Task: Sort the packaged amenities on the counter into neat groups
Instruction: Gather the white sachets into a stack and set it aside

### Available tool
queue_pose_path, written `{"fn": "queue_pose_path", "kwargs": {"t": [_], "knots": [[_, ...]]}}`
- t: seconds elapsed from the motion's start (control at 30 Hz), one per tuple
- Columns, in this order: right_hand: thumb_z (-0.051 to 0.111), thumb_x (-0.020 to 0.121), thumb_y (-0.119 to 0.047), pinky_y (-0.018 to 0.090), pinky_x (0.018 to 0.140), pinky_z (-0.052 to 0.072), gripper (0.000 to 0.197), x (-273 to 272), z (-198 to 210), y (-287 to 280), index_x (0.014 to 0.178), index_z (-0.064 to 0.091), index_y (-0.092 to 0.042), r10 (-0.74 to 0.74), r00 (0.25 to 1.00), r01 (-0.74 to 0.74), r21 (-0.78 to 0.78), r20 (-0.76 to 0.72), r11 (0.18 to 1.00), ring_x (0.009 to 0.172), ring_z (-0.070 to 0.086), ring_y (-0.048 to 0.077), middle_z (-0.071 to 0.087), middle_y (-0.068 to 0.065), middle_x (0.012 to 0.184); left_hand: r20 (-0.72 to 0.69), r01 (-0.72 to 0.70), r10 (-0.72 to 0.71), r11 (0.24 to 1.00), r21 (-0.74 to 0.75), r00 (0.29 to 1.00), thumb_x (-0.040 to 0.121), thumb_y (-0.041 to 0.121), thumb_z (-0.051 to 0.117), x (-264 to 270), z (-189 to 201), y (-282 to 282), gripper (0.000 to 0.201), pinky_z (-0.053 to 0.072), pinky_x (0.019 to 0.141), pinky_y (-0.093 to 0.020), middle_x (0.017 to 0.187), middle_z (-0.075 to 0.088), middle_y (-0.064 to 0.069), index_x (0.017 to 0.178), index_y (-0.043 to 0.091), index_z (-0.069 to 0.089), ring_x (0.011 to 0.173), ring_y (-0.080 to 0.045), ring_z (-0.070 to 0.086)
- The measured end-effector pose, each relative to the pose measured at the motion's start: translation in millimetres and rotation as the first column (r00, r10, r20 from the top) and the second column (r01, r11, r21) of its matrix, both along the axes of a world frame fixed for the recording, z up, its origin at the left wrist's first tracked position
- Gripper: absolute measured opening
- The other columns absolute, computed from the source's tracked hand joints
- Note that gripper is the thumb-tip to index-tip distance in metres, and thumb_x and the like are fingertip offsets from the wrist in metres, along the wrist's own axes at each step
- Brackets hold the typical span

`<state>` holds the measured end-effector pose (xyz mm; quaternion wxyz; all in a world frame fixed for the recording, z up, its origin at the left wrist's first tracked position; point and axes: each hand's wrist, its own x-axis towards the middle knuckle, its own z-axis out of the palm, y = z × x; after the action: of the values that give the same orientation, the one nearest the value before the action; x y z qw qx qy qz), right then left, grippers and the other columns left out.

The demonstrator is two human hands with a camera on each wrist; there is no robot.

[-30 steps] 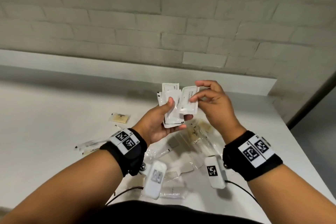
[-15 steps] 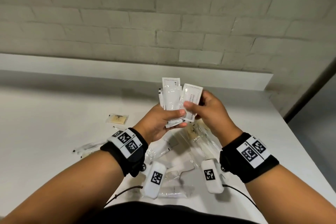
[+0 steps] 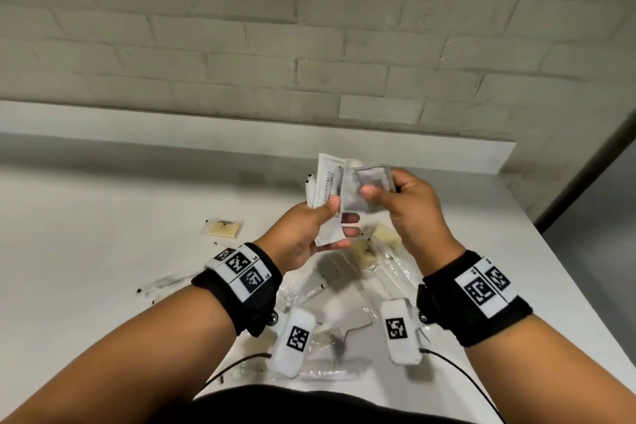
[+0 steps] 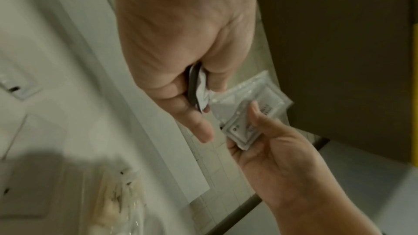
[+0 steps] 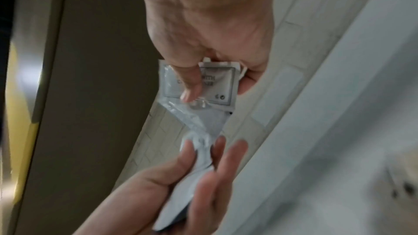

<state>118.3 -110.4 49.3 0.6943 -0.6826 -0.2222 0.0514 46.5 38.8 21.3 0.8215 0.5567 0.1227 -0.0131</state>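
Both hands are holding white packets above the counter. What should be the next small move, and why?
Probably slide the single packet, pinched in the right hand, onto the stack of white packets that the left hand grips. They look alike and already overlap, while other amenities still lie mixed on the counter.

white counter (image 3: 103, 217), tan sachet (image 3: 223, 228), clear-wrapped combs (image 3: 330, 330)

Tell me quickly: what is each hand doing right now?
Left hand: closed, thumb and fingers gripping a stack of white sachets.
Right hand: closed, pinching a single clear-wrapped packet beside the stack.
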Motion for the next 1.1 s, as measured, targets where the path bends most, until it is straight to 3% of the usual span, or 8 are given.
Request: {"fn": "queue_pose_path", "kwargs": {"t": [0.1, 0.17, 0.27, 0.37, 0.47, 0.57, 0.9, 1.1], "knots": [[0.065, 0.071, 0.014, 0.027, 0.085, 0.049, 0.038, 11.5, -4.4, -7.7, 0.086, 0.077, -0.019, -0.031, 0.902, 0.106, -0.150, 0.430, 0.983, 0.089, 0.060, 0.004, 0.060, -0.007, 0.092, -0.050, -0.019, 0.013, 0.991, -0.135, 0.999, 0.098, 0.032, 0.048, 0.7, -0.1, 7.4, 0.032, 0.060, 0.062, -0.030, 0.101, 0.072, -0.012, 0.115, 0.009, 0.061, 0.080, -0.022, 0.074], [0.064, 0.068, 0.009, 0.040, 0.086, 0.048, 0.042, 13.1, -14.7, -11.5, 0.087, 0.079, -0.025, 0.084, 0.648, 0.244, -0.311, 0.757, 0.918, 0.096, 0.064, 0.018, 0.068, -0.004, 0.101, -0.033, -0.016, 0.011, 0.986, -0.169, 0.999, 0.093, 0.017, 0.058, 0.9, 0.4, 12.4, 0.022, 0.061, 0.067, -0.029, 0.094, 0.074, -0.008, 0.113, 0.010, 0.063, 0.079, -0.019, 0.073], [0.070, 0.073, 0.002, 0.044, 0.086, 0.049, 0.033, 17.2, -32.6, -18.0, 0.091, 0.079, -0.024, 0.118, 0.488, 0.350, -0.317, 0.865, 0.882, 0.096, 0.067, 0.029, 0.071, 0.006, 0.110, -0.001, -0.051, 0.051, 0.995, -0.087, 0.999, 0.086, -0.001, 0.063, 3.9, -0.9, 15.6, 0.030, 0.060, 0.068, -0.028, 0.098, 0.073, -0.007, 0.114, 0.010, 0.064, 0.079, -0.017, 0.072], [0.059, 0.073, 0.009, 0.033, 0.087, 0.050, 0.038, 14.9, -39.4, -25.0, 0.092, 0.077, -0.017, 0.021, 0.580, 0.365, -0.283, 0.814, 0.887, 0.096, 0.063, 0.015, 0.069, 0.002, 0.106, 0.014, -0.145, 0.146, 0.986, -0.089, 0.989, 0.085, -0.002, 0.064, 5.6, -5.2, 18.0, 0.030, 0.059, 0.068, -0.029, 0.101, 0.074, -0.008, 0.112, 0.011, 0.064, 0.082, -0.019, 0.073], [0.060, 0.083, 0.007, 0.012, 0.081, 0.047, 0.036, 10.4, -30.2, -31.8, 0.081, 0.065, -0.028, -0.008, 0.856, 0.229, -0.364, 0.517, 0.903, 0.083, 0.058, -0.004, 0.059, -0.012, 0.087, 0.044, -0.185, 0.190, 0.978, -0.101, 0.981, 0.085, -0.003, 0.064, 4.6, -7.3, 20.7, 0.030, 0.059, 0.068, -0.030, 0.099, 0.075, -0.006, 0.110, 0.012, 0.063, 0.083, -0.020, 0.073], [0.059, 0.092, -0.017, 0.038, 0.080, 0.053, 0.017, 15.0, -15.2, -34.3, 0.085, 0.058, -0.033, -0.028, 0.991, 0.068, -0.300, 0.133, 0.951, 0.082, 0.063, 0.017, 0.063, -0.004, 0.085, 0.065, -0.211, 0.218, 0.972, -0.104, 0.974, 0.086, -0.005, 0.061, 4.3, -6.9, 20.0, 0.027, 0.060, 0.066, -0.028, 0.091, 0.076, -0.003, 0.106, 0.013, 0.063, 0.077, -0.017, 0.074], [0.063, 0.089, -0.008, 0.046, 0.084, 0.056, 0.027, -3.0, -14.6, 21.8, 0.115, 0.058, -0.006, 0.103, 0.922, -0.093, 0.045, -0.373, 0.995, 0.097, 0.069, 0.033, 0.070, 0.018, 0.112, 0.134, -0.149, 0.174, 0.973, -0.177, 0.976, 0.088, -0.005, 0.057, 4.5, -1.1, -3.5, 0.026, 0.057, 0.062, -0.027, 0.089, 0.076, -0.001, 0.105, 0.013, 0.066, 0.077, -0.016, 0.073], [0.054, 0.094, -0.006, 0.046, 0.076, 0.057, 0.021, 2.8, -15.1, 21.1, 0.115, 0.059, -0.006, 0.056, 0.956, -0.035, 0.078, -0.287, 0.996, 0.090, 0.069, 0.037, 0.071, 0.020, 0.102, 0.070, -0.164, 0.186, 0.956, -0.243, 0.980, 0.097, 0.012, 0.050, -3.5, 0.1, 16.0, 0.022, 0.061, 0.067, -0.032, 0.093, 0.075, -0.009, 0.116, 0.009, 0.061, 0.082, -0.020, 0.073]]}}
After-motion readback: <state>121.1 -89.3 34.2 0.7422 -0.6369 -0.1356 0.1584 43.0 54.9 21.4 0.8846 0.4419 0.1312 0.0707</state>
